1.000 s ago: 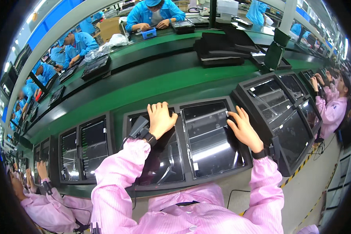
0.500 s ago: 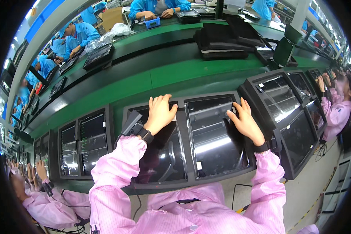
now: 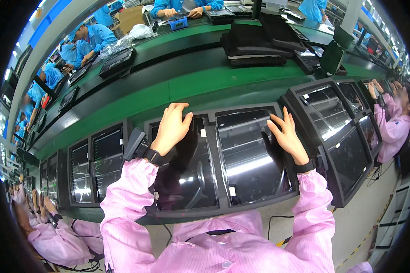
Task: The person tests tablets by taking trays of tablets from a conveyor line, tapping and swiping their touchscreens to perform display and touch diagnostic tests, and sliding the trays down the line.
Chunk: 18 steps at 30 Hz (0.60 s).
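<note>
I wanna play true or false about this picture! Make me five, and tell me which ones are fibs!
1. Two dark panels, a left panel and a right panel, lie side by side in a black frame. True.
2. The left hand is gripping a cup. False: its fingers are spread and no held thing shows.
3. The right hand is over the left panel. False: it is at the right panel's right side.
4. The person's sleeves are pink. True.
5. The worker across the green bench wears yellow. False: the clothing is blue.
</note>
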Tool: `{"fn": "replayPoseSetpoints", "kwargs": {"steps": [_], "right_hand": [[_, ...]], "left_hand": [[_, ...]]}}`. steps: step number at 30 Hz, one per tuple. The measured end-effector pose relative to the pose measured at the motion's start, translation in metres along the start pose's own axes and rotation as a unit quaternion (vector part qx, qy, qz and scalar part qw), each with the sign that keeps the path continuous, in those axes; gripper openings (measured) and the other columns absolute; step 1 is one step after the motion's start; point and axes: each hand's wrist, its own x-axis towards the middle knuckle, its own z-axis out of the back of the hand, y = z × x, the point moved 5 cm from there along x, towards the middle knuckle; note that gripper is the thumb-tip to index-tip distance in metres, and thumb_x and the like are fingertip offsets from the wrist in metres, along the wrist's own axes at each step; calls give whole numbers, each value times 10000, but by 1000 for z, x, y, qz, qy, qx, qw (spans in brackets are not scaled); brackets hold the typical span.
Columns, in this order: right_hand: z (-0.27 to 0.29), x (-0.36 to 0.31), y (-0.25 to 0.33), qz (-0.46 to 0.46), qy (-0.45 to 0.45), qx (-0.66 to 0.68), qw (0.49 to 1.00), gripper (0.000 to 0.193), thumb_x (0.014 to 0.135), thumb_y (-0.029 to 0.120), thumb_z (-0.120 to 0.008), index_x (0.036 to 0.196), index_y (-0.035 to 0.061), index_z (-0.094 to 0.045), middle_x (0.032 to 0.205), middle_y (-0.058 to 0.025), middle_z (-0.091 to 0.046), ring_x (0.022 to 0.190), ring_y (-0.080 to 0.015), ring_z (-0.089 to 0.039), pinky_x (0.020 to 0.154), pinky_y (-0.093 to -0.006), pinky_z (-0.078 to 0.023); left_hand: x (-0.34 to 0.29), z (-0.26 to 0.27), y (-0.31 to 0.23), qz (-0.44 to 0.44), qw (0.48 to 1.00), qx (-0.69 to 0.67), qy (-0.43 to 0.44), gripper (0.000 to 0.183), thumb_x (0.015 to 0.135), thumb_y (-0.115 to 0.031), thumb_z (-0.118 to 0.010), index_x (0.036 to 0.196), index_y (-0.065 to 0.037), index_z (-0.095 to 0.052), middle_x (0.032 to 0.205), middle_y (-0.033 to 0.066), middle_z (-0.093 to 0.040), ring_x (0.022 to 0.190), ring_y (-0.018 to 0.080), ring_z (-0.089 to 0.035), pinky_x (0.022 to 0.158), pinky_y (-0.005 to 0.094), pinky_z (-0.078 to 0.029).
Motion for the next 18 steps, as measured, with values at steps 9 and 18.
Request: {"fn": "replayPoseSetpoints", "kwargs": {"steps": [9, 18], "right_hand": [[6, 10, 0, -10, -1, 82, 997, 553, 948, 477, -635, 1387, 143, -598, 1627, -268, -204, 1522, -439, -129, 1206, -513, -183], [52, -63, 45, 180, -32, 84, 979, 73, 885, 79, -701, 865, 12, -683, 815, -66, -709, 816, -236, -692, 1081, -445, -402]], "left_hand": [[2, 3, -4, 20, 998, -57, 29, 382, 913, -198, -660, 1208, 44, -632, 1250, 237, -604, 1143, 393, -604, 970, 420, -489], [-118, 87, -41, -98, 980, -12, 172, 425, 930, -189, -682, 1305, -22, -574, 1356, 211, -535, 1279, 384, -500, 1089, 434, -407]]}}
